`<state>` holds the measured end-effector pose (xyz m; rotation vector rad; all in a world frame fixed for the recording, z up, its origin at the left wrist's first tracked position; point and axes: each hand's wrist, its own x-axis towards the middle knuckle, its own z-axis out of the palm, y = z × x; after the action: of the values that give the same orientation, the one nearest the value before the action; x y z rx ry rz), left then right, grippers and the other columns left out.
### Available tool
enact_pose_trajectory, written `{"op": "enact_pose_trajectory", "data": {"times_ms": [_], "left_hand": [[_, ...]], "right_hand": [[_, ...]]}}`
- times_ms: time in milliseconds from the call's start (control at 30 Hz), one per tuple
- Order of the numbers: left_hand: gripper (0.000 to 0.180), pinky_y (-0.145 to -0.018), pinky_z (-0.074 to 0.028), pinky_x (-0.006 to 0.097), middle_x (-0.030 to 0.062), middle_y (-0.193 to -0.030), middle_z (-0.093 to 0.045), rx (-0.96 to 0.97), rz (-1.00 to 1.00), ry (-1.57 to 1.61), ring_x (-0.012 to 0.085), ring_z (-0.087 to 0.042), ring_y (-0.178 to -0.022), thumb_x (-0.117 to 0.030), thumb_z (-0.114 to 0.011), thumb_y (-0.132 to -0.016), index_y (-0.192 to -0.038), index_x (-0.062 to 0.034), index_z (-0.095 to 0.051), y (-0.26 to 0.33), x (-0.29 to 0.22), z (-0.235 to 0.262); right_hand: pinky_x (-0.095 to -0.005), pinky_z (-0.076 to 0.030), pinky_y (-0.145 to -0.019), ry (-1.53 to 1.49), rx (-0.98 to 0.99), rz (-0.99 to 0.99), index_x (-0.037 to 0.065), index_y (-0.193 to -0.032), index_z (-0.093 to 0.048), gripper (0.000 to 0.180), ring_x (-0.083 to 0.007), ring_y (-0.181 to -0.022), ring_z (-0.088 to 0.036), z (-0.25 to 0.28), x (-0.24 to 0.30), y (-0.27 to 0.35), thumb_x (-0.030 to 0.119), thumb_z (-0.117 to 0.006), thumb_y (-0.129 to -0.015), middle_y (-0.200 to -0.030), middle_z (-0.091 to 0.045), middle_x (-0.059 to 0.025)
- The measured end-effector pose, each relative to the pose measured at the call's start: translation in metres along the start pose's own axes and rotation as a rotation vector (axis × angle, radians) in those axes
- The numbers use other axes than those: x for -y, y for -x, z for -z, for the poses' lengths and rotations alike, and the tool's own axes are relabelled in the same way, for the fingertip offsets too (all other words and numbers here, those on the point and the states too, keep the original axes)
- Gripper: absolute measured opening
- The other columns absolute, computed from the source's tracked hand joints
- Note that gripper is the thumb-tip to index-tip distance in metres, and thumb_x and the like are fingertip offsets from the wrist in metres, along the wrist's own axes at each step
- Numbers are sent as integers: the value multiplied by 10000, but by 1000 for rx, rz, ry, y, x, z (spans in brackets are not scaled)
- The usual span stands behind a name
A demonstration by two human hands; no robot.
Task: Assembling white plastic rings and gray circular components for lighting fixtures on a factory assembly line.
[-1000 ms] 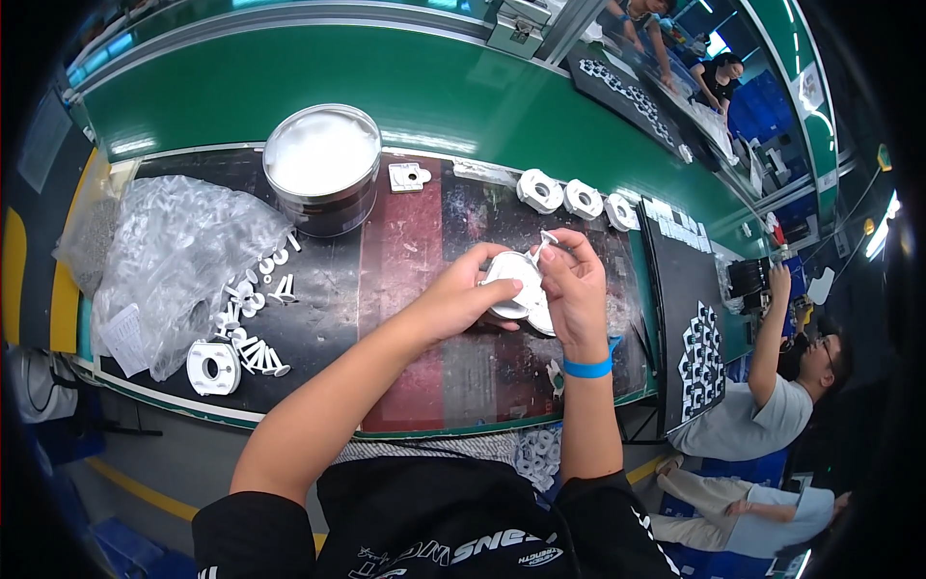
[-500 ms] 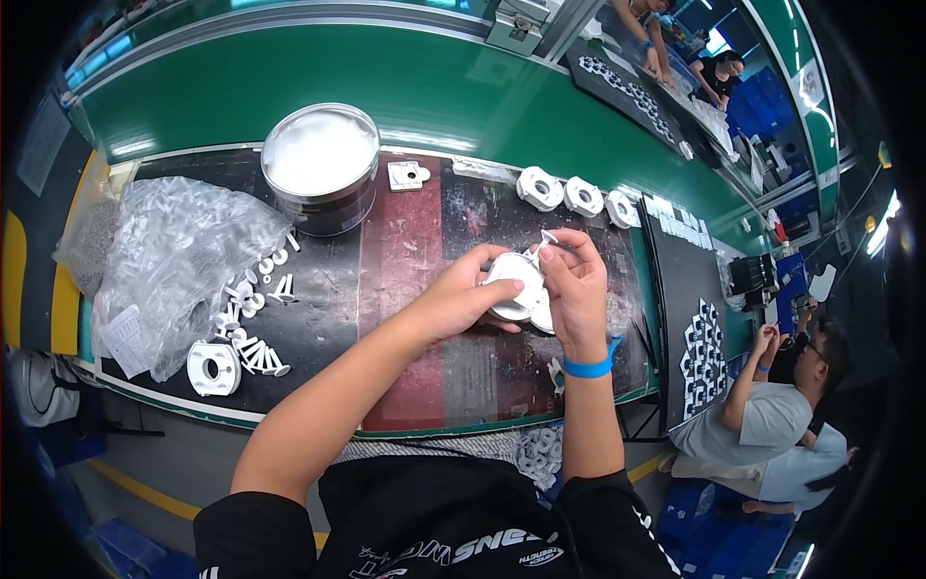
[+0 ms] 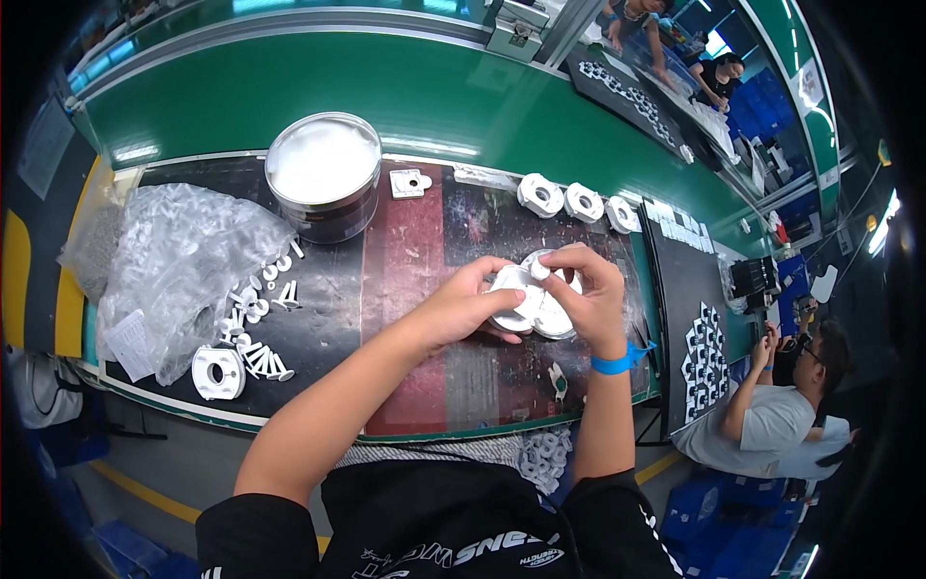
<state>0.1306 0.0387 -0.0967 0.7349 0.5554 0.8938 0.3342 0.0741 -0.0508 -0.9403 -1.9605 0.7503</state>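
Over the red and black bench mat, my left hand (image 3: 461, 307) grips a white round-lobed plastic housing (image 3: 548, 315), thumb on top and fingers beneath. My right hand (image 3: 595, 297) pinches a small white round-headed pin (image 3: 540, 271) against the housing's far side. How deep the pin sits is hidden by my fingers. Loose white pins (image 3: 258, 359) with flat round heads lie at the left, near another white housing (image 3: 219, 372) with a round hole.
A tub (image 3: 325, 179) with white content stands at the back left, beside a clear plastic bag (image 3: 183, 251). White housings (image 3: 584, 200) line the back edge near a square white part (image 3: 409, 184). At right, a black board (image 3: 680, 289) carries small parts; a co-worker (image 3: 772, 405) sits beyond.
My right hand has turned and lowered the pin, which stuck up from my fingertips before, onto the housing. The housing has tilted to show more of its lobes.
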Motion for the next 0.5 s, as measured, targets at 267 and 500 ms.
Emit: {"op": "enact_pose_trajectory", "data": {"times_ms": [267,500], "left_hand": [[470,-741,-599,346,186,-1132,-616,-49,0,-51,269,-679,-943,-136,-605,-938,-1328,21,-396,2,-5,1],[471,-852,-572,397,126,-1218,-579,-154,-94,-137,229,-622,-1056,-106,-610,-924,-1353,-43,-427,3,-14,0]], "right_hand": [[-269,-458,-820,-73,271,-35,-7,-1063,-677,260,-164,-987,-597,11,-9,-9,-87,-589,-832,-1077,-642,-99],[-249,-470,-806,-324,-113,-17,-25,-1066,-627,159,-128,-915,-596,27,-35,-35,-17,-565,-920,-1032,-634,-77]]}}
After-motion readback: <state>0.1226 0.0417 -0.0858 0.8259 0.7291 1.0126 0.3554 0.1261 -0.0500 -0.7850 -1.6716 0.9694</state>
